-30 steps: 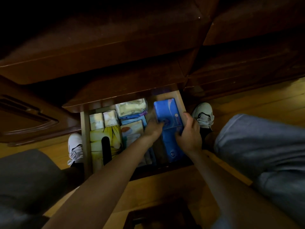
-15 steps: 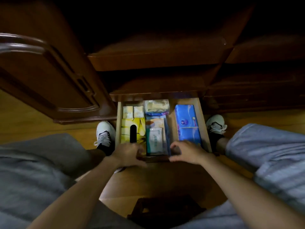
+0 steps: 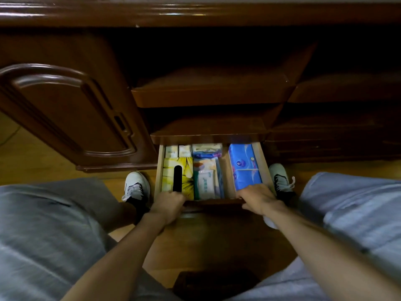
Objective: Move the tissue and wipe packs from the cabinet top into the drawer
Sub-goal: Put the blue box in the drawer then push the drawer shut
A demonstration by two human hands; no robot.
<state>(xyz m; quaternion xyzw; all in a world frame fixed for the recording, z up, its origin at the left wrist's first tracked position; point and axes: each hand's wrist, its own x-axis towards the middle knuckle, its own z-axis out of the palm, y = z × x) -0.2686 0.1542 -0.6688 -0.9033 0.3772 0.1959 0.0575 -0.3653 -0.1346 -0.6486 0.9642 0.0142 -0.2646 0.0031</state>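
Observation:
The low wooden drawer [image 3: 263, 161] stands pulled out between my feet. Inside lie a blue tissue pack [image 3: 244, 166] at the right, green-and-white wipe packs [image 3: 205, 181] in the middle, and a yellow tissue box [image 3: 184, 177] with a black slot at the left. Small pale packs [image 3: 178, 151] sit at the back. My left hand [image 3: 168, 205] curls over the drawer's front edge at the left. My right hand [image 3: 258, 198] grips the same front edge at the right, just below the blue pack.
An open cabinet door [image 3: 65, 114] swings out at the left. Dark shelves [image 3: 212, 90] sit above the drawer. White shoes [image 3: 135, 185] flank the drawer on the wooden floor. My grey-trousered knees fill both lower corners. A dark object [image 3: 217, 283] lies on the floor near me.
Both hands left the blue pack lying in the drawer's right side and drew back to the drawer's front edge. The view tilted up, showing more of the cabinet.

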